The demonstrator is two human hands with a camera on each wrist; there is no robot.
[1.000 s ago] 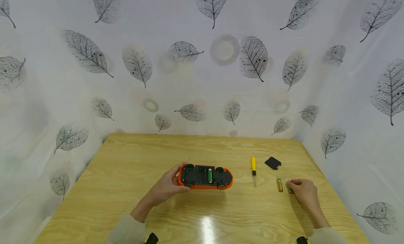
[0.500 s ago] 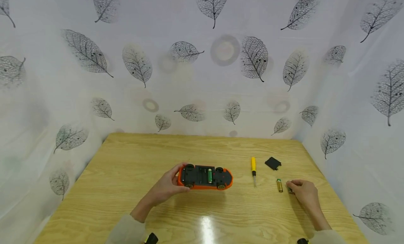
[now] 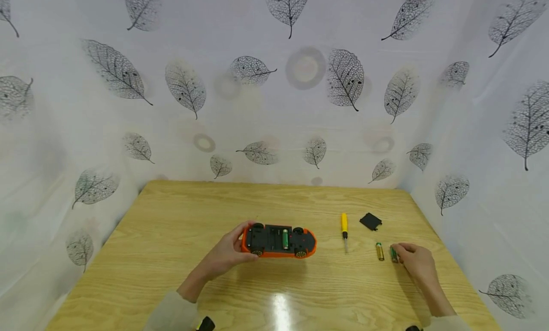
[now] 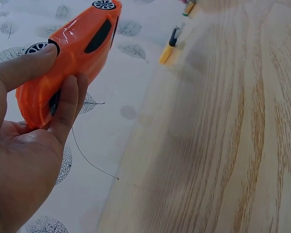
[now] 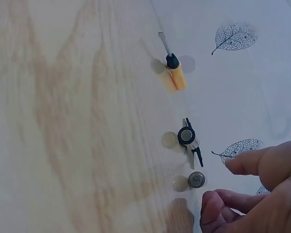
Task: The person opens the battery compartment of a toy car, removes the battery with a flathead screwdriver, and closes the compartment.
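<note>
My left hand [image 3: 229, 249] grips an orange toy car [image 4: 79, 46] by one end, thumb on one side and fingers on the other. The car's black underside faces up in the head view, with a green battery [image 3: 285, 239] lying in its uncovered battery compartment [image 3: 276, 238]. At the right, my right hand [image 3: 417, 262] is just beside another green battery [image 3: 394, 254] on the table. The right wrist view has thumb and fingers spread apart, with that battery [image 5: 196, 179] just beyond their tips. A gold battery [image 3: 380, 251] with a green end is just left of it.
A yellow-handled screwdriver [image 3: 344, 224] lies between the car and the batteries. Behind the batteries is a black battery cover [image 3: 371, 221]. The wooden table [image 3: 193, 202] meets a white leaf-print curtain [image 3: 266, 121] at the back and sides.
My right hand has drawn slightly to the right, and more of the green battery by its fingertips shows. The left hand and the car have stayed put.
</note>
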